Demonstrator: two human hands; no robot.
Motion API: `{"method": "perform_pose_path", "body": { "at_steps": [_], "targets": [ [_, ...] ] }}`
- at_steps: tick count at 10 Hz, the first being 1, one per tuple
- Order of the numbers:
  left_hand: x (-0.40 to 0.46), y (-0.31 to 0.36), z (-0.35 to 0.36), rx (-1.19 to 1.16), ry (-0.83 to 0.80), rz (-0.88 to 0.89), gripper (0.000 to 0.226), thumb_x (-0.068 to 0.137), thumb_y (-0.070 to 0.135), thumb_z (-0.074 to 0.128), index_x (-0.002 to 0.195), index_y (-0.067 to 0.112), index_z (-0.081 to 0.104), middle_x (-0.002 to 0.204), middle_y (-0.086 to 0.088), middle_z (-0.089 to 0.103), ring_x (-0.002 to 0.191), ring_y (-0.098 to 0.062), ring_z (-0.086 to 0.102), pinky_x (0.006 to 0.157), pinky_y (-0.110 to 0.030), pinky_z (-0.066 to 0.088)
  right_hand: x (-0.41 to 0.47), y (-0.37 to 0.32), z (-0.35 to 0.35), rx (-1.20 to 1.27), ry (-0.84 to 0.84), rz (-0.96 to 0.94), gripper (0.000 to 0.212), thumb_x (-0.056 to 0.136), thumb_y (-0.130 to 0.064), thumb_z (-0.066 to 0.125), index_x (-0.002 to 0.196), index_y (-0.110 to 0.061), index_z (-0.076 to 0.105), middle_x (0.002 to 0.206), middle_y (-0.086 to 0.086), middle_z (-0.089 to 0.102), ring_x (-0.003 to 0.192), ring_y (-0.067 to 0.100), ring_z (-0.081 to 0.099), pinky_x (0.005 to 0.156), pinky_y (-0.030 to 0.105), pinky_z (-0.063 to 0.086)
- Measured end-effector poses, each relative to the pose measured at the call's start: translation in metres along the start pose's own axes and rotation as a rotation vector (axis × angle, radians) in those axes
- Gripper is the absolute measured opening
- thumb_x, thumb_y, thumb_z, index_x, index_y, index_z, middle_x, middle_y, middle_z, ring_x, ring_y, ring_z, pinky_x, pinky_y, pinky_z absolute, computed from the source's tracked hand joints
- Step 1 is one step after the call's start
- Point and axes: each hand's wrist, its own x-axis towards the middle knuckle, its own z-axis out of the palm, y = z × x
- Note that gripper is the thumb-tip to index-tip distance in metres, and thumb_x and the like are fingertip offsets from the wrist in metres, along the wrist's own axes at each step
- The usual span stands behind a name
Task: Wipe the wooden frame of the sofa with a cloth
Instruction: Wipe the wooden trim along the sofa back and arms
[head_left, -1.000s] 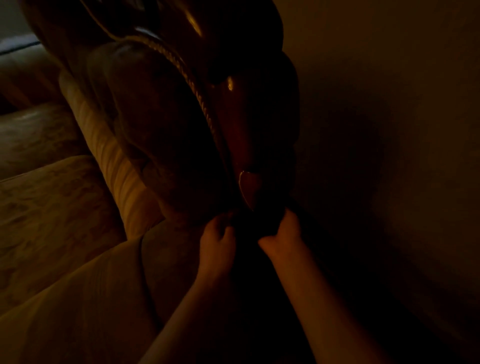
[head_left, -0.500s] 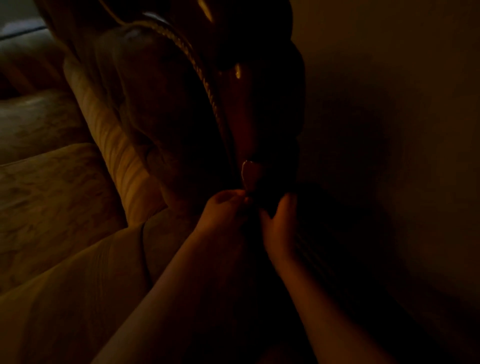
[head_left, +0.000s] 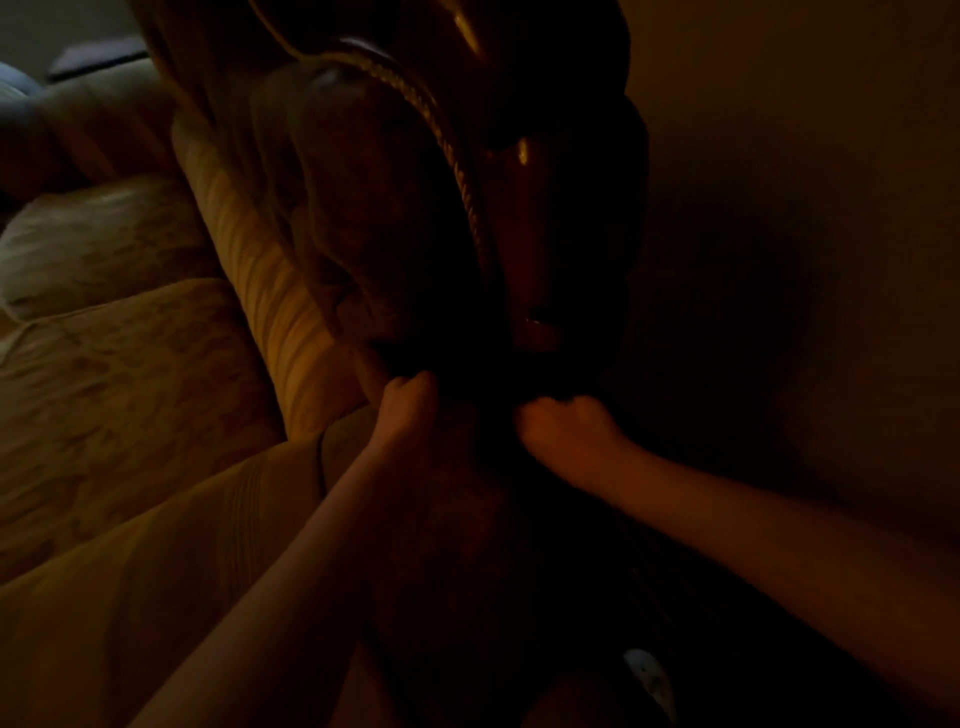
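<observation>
Very dim light; much detail lost. Sofa (head_left: 130, 374) fills the left: patterned seat cushions, striped bolster (head_left: 270, 291) against the padded arm (head_left: 374, 218). No containers discernible. Wooden frame (head_left: 524, 234), dark polished post edged with rope trim (head_left: 457, 156), stands at centre beside the wall (head_left: 779, 208). Left hand (head_left: 410, 402) has fingers curled at the base of the padded arm; right hand (head_left: 563, 423) is fisted just below the post's lower end. Cloth not distinguishable in the shadow between the hands; cannot tell what either hand holds.
</observation>
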Motion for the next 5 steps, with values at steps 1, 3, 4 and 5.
{"method": "perform_pose_path", "body": {
  "at_steps": [1, 3, 4, 5],
  "targets": [
    [0.004, 0.002, -0.006, 0.037, -0.032, 0.086, 0.021, 0.1, 0.013, 0.037, 0.106, 0.005, 0.054, 0.077, -0.001, 0.051, 0.063, -0.012, 0.05, 0.055, -0.025, 0.043, 0.0, 0.01, -0.028, -0.388, 0.566, -0.234, 0.029, 0.06, -0.007, 0.083, 0.053, -0.013, 0.056, 0.053, -0.002, 0.053, 0.042, 0.012, 0.048, 0.04, 0.015, 0.007],
    [0.0, 0.006, -0.001, 0.016, -0.101, 0.104, 0.021, 0.098, 0.009, 0.039, 0.087, 0.012, 0.057, 0.073, -0.002, 0.056, 0.047, -0.006, 0.06, 0.044, -0.019, 0.048, -0.004, 0.004, -0.017, -0.269, 0.554, -0.192, 0.041, 0.037, -0.01, 0.091, 0.034, -0.019, 0.051, 0.038, -0.007, 0.048, 0.033, 0.007, 0.045, 0.037, 0.015, 0.016],
    [0.001, 0.008, -0.009, 0.159, -0.281, 0.069, 0.02, 0.096, 0.016, 0.046, 0.111, 0.01, 0.059, 0.082, -0.002, 0.066, 0.07, -0.013, 0.064, 0.059, -0.025, 0.053, -0.02, 0.011, -0.008, -0.156, 0.68, -0.208, 0.018, 0.062, -0.006, 0.068, 0.051, -0.015, 0.057, 0.048, -0.005, 0.051, 0.038, 0.012, 0.046, 0.041, 0.011, 0.009],
    [-0.002, 0.013, -0.001, 0.0, -0.495, 0.106, 0.018, 0.095, 0.021, 0.051, 0.109, 0.017, 0.061, 0.089, 0.003, 0.074, 0.082, -0.017, 0.071, 0.066, -0.026, 0.058, -0.039, 0.016, -0.003, -0.077, 0.78, -0.123, 0.013, 0.067, -0.012, 0.069, 0.066, -0.017, 0.058, 0.061, -0.006, 0.053, 0.045, 0.012, 0.046, 0.049, 0.012, 0.002]
  ]
}}
